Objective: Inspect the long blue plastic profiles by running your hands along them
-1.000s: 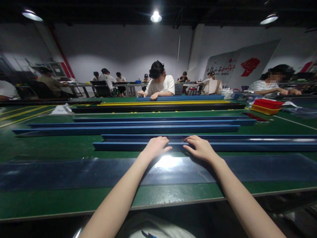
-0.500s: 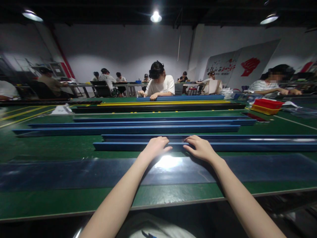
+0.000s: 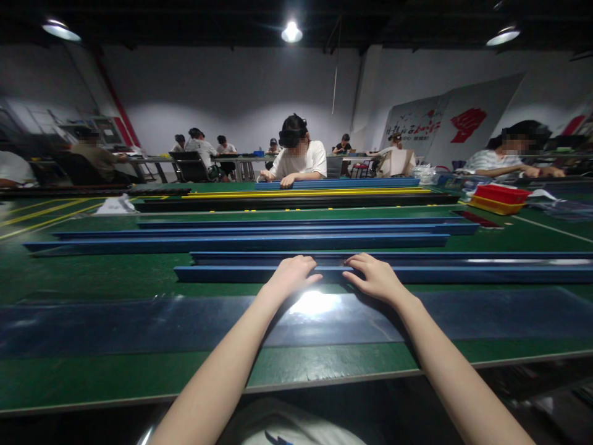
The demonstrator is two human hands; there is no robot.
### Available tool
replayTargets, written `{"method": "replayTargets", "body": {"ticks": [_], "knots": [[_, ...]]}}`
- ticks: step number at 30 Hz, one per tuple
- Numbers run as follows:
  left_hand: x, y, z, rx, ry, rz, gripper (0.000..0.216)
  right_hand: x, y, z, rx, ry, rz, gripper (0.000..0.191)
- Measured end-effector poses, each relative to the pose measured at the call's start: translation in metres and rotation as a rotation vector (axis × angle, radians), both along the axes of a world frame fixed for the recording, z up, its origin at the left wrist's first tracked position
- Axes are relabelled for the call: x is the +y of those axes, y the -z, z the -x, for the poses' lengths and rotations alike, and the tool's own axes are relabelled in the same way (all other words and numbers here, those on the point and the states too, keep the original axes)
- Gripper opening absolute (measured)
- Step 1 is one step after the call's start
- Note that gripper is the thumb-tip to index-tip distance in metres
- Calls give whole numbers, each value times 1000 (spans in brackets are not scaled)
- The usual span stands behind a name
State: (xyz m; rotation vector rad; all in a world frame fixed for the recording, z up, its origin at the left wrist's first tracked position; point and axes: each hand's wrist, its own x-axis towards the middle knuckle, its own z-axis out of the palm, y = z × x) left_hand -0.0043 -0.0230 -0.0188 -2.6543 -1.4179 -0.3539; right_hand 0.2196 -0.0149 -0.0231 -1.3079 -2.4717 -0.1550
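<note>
A long blue channel strip lies across the table in front of me, its raised edges running left to right. My left hand curls over its near edge, thumb on my side and fingertips inside the channel. To the right, with a short gap between them, my right hand grips the same edge in the same way. The fingertips of both hands are partly hidden. Below my wrists, a clear plastic sheet lies flat and reflects a bright lamp spot.
Beyond are more blue strips, then a black strip and a yellow strip on the green table. A red bin stands at right. A co-worker sits opposite, hands on a blue strip; others sit around.
</note>
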Motion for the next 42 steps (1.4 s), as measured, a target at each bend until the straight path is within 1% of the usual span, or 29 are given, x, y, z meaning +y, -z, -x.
{"method": "replayTargets", "body": {"ticks": [20,29,42], "knots": [[1,1,0,-16,0,17,28,1,1,0,0,0,0,34],[-1,-2,-1,8,-9,21,29,0,-1,0,11,1,26,32],[-1,-2,-1,4,4,10,30,0,-1,0,1,4,19,32]]}}
